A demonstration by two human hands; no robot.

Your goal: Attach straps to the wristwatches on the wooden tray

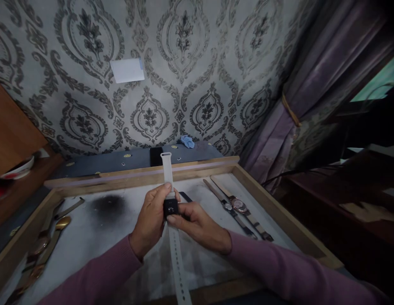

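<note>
A smartwatch (171, 207) with a dark square face and a white strap is held between my two hands, above a wooden-framed tray (127, 178). My left hand (152, 218) is closed around its left side, the thumb lying on the upper strap near the case. From the other side my right hand (199, 224) pinches the case at its lower right edge. The strap is undone and stretched out, its holed end hanging toward me and its loop end pointing to the wall. A dark flat object (185, 196) lies behind the watch, partly hidden by my hands.
Inside the tray, two wristwatches (239, 205) lie at the right and several more watches (40, 245) at the left. Beyond the tray's back edge are a black phone-like object (156, 156) and a crumpled blue cloth (187, 142). A purple curtain (279, 110) hangs at right.
</note>
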